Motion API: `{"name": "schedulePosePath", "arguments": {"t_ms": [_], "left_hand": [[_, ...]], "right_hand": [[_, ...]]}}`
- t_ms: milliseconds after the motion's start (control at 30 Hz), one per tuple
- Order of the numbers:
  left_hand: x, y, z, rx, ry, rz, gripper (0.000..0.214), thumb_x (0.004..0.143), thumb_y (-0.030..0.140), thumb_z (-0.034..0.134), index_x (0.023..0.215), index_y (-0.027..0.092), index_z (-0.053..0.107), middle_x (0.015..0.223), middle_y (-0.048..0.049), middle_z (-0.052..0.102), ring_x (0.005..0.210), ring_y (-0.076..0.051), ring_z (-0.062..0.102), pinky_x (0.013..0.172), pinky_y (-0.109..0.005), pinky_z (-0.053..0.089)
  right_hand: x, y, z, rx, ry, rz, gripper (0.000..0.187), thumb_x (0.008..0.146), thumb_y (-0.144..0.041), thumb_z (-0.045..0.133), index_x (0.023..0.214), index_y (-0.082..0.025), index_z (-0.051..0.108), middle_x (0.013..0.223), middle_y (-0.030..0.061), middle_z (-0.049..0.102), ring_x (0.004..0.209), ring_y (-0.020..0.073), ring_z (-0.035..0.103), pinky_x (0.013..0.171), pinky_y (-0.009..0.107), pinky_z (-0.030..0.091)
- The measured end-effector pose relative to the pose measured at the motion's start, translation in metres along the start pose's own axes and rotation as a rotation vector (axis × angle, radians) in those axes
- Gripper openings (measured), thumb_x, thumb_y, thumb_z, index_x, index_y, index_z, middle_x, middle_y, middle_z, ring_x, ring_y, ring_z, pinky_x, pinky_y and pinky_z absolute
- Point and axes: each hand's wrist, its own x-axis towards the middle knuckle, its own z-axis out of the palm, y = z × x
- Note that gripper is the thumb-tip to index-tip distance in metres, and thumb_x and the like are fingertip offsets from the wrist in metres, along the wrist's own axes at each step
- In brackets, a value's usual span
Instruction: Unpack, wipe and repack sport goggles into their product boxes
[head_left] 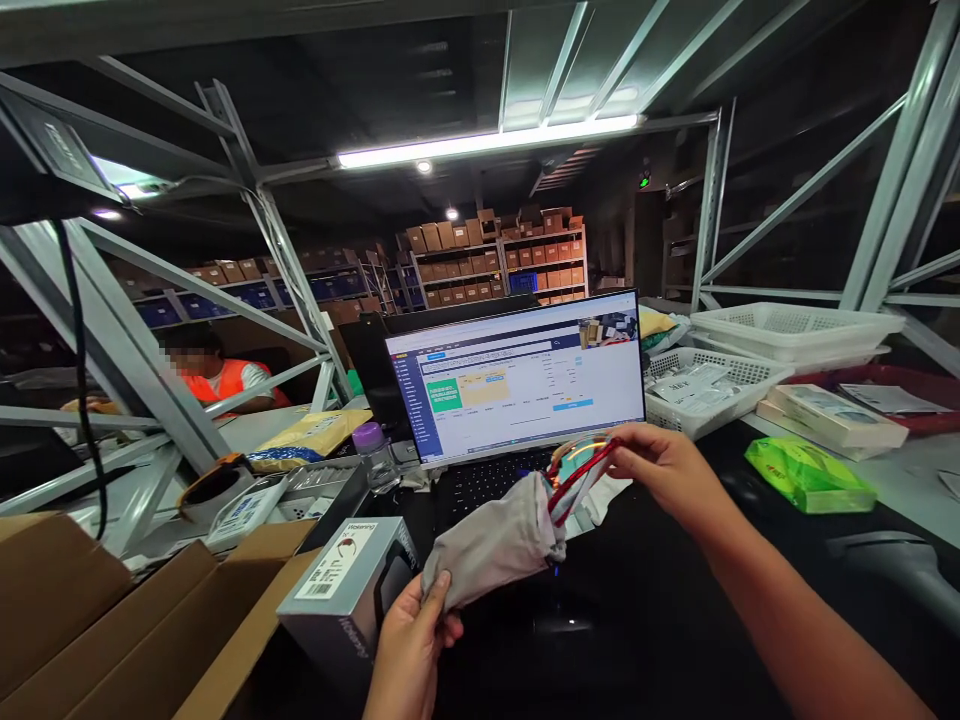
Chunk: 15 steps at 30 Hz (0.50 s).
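Note:
A soft grey pouch (491,545) is pinched at its closed lower end by my left hand (420,625). From the pouch's mouth sticks out a pair of red-framed glasses (581,475), partly inside the cloth. My right hand (652,470) grips the red frame between thumb and fingers at its outer end. How much of the glasses sits within the pouch is hidden. Left of my left hand stands a grey box (352,590) with a white label and the word "Wakening". Behind the pouch is a laptop (517,390) with its screen lit.
An opened cardboard box (187,600) stands at lower left, near a bottle with a purple lid (375,455). White baskets (720,375), a green packet (810,475) and a barcode scanner (900,560) are at right. A person in an orange vest (225,385) sits beyond the metal frame.

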Motion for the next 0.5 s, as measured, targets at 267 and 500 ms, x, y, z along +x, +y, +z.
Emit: {"name": "schedulePosePath", "arguments": {"t_ms": [267, 500], "left_hand": [[0.002, -0.012, -0.016, 0.759, 0.073, 0.427, 0.052, 0.084, 0.034, 0.059, 0.134, 0.022, 0.056, 0.111, -0.0125, 0.071, 0.092, -0.030, 0.072, 0.075, -0.041, 0.057], [-0.016, -0.008, -0.008, 1.039, -0.048, 0.914, 0.062, 0.092, 0.029, 0.056, 0.150, 0.029, 0.035, 0.154, -0.0163, 0.040, 0.139, -0.034, 0.047, 0.104, -0.056, 0.050]], "right_hand": [[0.007, -0.011, -0.038, 0.196, 0.270, 0.037, 0.039, 0.062, -0.052, 0.090, 0.080, -0.020, 0.077, 0.077, 0.0022, 0.075, 0.069, 0.0173, 0.072, 0.068, 0.029, 0.065], [0.004, -0.001, -0.005, 0.221, 0.130, 0.019, 0.036, 0.068, -0.049, 0.087, 0.084, -0.019, 0.074, 0.078, 0.0034, 0.074, 0.070, 0.0184, 0.072, 0.071, 0.033, 0.064]]}}
